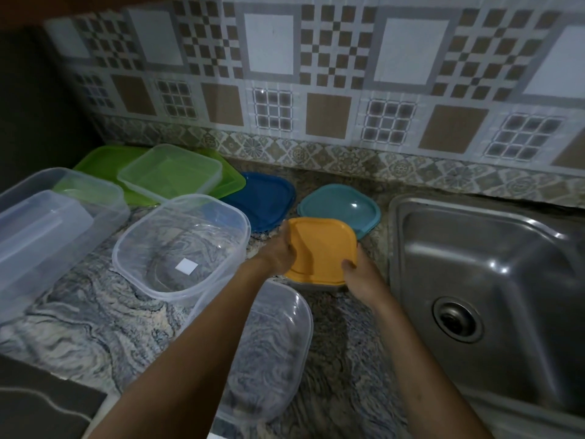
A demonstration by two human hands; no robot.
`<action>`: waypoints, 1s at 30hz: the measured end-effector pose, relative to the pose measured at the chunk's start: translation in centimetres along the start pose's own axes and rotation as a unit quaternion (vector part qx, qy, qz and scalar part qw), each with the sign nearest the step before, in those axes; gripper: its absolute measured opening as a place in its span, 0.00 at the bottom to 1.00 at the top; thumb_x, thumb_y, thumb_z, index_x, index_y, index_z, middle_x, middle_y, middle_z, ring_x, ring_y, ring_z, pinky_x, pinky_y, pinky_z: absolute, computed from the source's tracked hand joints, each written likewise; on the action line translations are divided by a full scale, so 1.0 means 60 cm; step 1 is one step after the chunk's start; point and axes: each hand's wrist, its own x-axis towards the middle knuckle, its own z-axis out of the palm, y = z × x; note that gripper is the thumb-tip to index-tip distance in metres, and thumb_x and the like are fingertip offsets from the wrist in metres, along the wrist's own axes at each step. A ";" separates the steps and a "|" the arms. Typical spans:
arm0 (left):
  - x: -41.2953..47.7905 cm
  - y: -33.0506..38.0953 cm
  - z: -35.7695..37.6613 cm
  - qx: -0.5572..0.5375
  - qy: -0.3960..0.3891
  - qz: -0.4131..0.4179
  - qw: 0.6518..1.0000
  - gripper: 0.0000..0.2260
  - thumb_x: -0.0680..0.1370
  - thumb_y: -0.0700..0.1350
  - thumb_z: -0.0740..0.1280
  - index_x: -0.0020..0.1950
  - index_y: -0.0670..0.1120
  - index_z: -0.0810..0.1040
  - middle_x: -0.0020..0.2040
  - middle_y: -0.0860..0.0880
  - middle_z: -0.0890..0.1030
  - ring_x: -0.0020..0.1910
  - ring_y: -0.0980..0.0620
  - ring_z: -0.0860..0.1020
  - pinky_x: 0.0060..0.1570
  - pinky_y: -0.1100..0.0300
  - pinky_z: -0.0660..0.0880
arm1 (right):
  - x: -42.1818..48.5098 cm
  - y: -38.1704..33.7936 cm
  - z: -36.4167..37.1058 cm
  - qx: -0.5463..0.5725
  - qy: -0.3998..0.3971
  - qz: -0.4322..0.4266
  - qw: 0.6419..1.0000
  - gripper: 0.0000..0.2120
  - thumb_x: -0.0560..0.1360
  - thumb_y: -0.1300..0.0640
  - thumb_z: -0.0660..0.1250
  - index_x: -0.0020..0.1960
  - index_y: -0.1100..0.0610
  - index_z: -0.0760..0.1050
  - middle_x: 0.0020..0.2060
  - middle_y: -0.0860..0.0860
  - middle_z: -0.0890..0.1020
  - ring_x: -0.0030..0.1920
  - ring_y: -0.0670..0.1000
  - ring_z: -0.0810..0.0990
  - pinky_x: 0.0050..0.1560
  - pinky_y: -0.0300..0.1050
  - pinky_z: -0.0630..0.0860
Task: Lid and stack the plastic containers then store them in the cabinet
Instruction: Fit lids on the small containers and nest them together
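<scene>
An orange lid [323, 248] sits on a small clear container whose base shows just beneath it on the marble counter. My left hand [283, 253] grips the lid's left edge, and my right hand [357, 275] grips its near right corner, thumb on top. Behind it lie a teal lid [340, 207] and a dark blue lid [266, 198]. A large clear container [183, 245] stands open to the left. Another clear container [269, 343] lies under my left forearm.
At the back left a clear shallow tub [171, 172] rests on a green lid [107, 160]. Long clear containers [47, 223] fill the left edge. A steel sink [490, 280] lies to the right. A patterned tile wall [316, 90] backs the counter.
</scene>
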 end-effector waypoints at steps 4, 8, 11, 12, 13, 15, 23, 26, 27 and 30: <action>0.012 0.000 0.019 0.019 0.020 -0.006 1.000 0.31 0.82 0.46 0.51 0.78 0.52 0.35 0.76 0.33 0.57 0.69 0.36 0.68 0.66 0.45 0.66 | 0.035 -0.029 -0.018 -0.012 -0.015 -0.009 1.000 0.37 0.72 0.41 0.59 0.78 0.45 0.50 0.74 0.51 0.65 0.72 0.59 0.67 0.69 0.61 0.67; 0.019 0.001 0.020 0.012 0.047 0.026 0.999 0.30 0.81 0.46 0.51 0.79 0.51 0.39 0.54 0.33 0.78 0.49 0.37 0.78 0.48 0.51 0.73 | 0.054 -0.061 -0.007 -0.033 0.045 0.010 0.998 0.28 0.83 0.47 0.51 0.80 0.53 0.49 0.78 0.55 0.59 0.75 0.59 0.63 0.71 0.57 0.64; 0.020 0.001 0.019 0.018 0.063 0.036 0.997 0.29 0.82 0.47 0.51 0.79 0.51 0.40 0.45 0.38 0.79 0.45 0.39 0.78 0.47 0.51 0.74 | 0.066 -0.052 0.009 -0.049 0.104 -0.010 0.993 0.24 0.84 0.49 0.49 0.79 0.54 0.55 0.76 0.55 0.64 0.73 0.59 0.67 0.67 0.54 0.67; 0.021 0.001 0.018 0.017 0.068 0.038 0.997 0.28 0.82 0.48 0.51 0.79 0.51 0.41 0.46 0.37 0.79 0.45 0.39 0.78 0.48 0.50 0.74 | 0.070 -0.048 0.013 -0.056 0.112 -0.008 0.992 0.24 0.84 0.50 0.49 0.78 0.53 0.56 0.75 0.55 0.65 0.72 0.58 0.68 0.66 0.54 0.68; 0.022 0.000 0.019 0.019 0.074 0.039 0.996 0.28 0.82 0.49 0.51 0.79 0.51 0.42 0.48 0.37 0.80 0.46 0.39 0.78 0.49 0.50 0.74 | 0.074 -0.044 0.015 -0.062 0.118 -0.009 0.991 0.24 0.84 0.50 0.49 0.78 0.53 0.56 0.75 0.55 0.66 0.71 0.58 0.69 0.65 0.53 0.68; 0.027 -0.002 0.020 0.021 0.074 0.038 0.996 0.28 0.82 0.49 0.51 0.79 0.52 0.43 0.51 0.35 0.80 0.47 0.40 0.78 0.50 0.50 0.74 | 0.083 -0.041 0.018 -0.072 0.125 -0.004 0.990 0.24 0.84 0.49 0.48 0.78 0.53 0.57 0.74 0.55 0.67 0.71 0.59 0.70 0.64 0.53 0.69; 0.017 0.008 -0.002 0.018 0.008 0.017 1.000 0.27 0.83 0.51 0.48 0.78 0.55 0.38 0.69 0.37 0.71 0.58 0.39 0.76 0.60 0.48 0.73 | 0.070 -0.046 0.009 0.032 0.107 0.044 0.993 0.24 0.83 0.47 0.51 0.76 0.55 0.60 0.71 0.55 0.71 0.67 0.60 0.72 0.62 0.54 0.70; 0.006 0.011 -0.015 0.045 -0.036 -0.003 0.998 0.31 0.82 0.58 0.49 0.77 0.57 0.33 0.78 0.41 0.58 0.67 0.41 0.71 0.64 0.52 0.69 | 0.063 -0.042 0.006 0.099 0.130 0.054 0.985 0.21 0.83 0.48 0.52 0.71 0.59 0.68 0.66 0.59 0.75 0.64 0.61 0.74 0.58 0.52 0.71; 0.001 0.012 -0.020 0.046 -0.046 -0.008 0.998 0.34 0.80 0.63 0.51 0.76 0.58 0.32 0.79 0.43 0.56 0.71 0.41 0.68 0.67 0.51 0.66 | 0.060 -0.040 0.001 0.115 0.143 0.059 0.981 0.21 0.84 0.49 0.52 0.70 0.61 0.69 0.65 0.60 0.75 0.63 0.61 0.75 0.56 0.51 0.71; -0.027 0.017 -0.048 0.075 -0.071 -0.005 0.995 0.47 0.68 0.76 0.56 0.76 0.59 0.34 0.79 0.45 0.54 0.76 0.43 0.61 0.72 0.46 0.62 | 0.048 -0.029 -0.018 0.149 0.188 0.088 0.967 0.23 0.84 0.49 0.51 0.71 0.63 0.68 0.67 0.61 0.73 0.65 0.63 0.73 0.55 0.51 0.70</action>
